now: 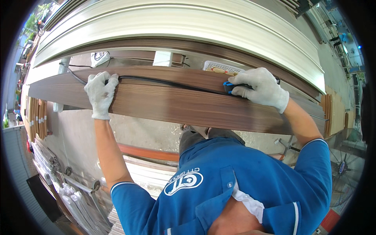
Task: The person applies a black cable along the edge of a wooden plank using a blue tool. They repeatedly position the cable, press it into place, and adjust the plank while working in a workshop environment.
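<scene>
A long dark-brown wood-grain board (pixel 172 107) lies crosswise in front of me. Along its upper face runs a thin black flexible strip (pixel 156 81), stretched between my two gloved hands. Toward the board's left part, my left hand (pixel 101 92) is closed, its fingers pinching the strip. My right hand (pixel 261 87) grips a small blue and black hand tool (pixel 228 87) at the board's right part, with the strip reaching it. The palm and fingers cover most of the tool, so its kind is unclear.
Long cream-white profiles (pixel 176 25) lie beyond the board. Between them sits a white basket (pixel 211 65) with small yellowish items. A fan (pixel 342 168) stands at the right. Stacked brown boards (pixel 37 113) and plastic-wrapped lengths (pixel 76 203) are at the left.
</scene>
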Demonstrator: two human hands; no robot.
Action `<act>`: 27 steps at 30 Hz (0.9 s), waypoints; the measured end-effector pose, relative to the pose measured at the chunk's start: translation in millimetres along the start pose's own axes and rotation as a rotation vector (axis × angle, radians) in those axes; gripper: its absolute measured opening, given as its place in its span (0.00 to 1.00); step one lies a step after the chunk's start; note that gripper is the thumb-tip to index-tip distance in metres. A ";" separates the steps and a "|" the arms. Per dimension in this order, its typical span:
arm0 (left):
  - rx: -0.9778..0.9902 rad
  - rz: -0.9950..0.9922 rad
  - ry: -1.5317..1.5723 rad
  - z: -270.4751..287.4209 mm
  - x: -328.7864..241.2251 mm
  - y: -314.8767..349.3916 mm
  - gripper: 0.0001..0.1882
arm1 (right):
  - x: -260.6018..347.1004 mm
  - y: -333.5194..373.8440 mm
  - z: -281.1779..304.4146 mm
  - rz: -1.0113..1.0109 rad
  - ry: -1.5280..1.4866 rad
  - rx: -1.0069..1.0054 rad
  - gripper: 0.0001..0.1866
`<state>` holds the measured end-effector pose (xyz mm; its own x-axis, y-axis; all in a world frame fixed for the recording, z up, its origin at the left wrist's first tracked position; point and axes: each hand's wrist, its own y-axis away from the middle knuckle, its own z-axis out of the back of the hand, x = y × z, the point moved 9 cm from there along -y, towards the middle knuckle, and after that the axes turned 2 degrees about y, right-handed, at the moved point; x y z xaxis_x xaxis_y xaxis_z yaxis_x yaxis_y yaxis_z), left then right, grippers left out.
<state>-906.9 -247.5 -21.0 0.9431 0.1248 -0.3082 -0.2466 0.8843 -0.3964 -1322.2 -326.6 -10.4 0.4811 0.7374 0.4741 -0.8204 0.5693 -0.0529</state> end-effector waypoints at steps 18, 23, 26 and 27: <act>0.000 0.030 -0.005 0.1 -0.7 1.6 0.15 | 84.6 -141.2 -53.4 0.117 0.001 0.021 0.13; -0.012 0.004 -0.026 1.4 -2.2 2.6 0.17 | 115.7 -195.4 -79.4 0.179 0.060 0.050 0.15; -0.016 0.008 -0.031 3.6 -2.9 3.1 0.18 | 123.0 -202.6 -82.5 0.201 0.069 0.062 0.16; -0.009 0.005 -0.024 3.3 -3.2 3.2 0.18 | 123.1 -198.2 -79.0 0.223 0.071 0.050 0.16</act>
<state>-909.9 -243.6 -18.4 0.9470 0.1403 -0.2890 -0.2532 0.8797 -0.4026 -1075.9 -319.9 -11.0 0.3052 0.8675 0.3927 -0.9222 0.3721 -0.1054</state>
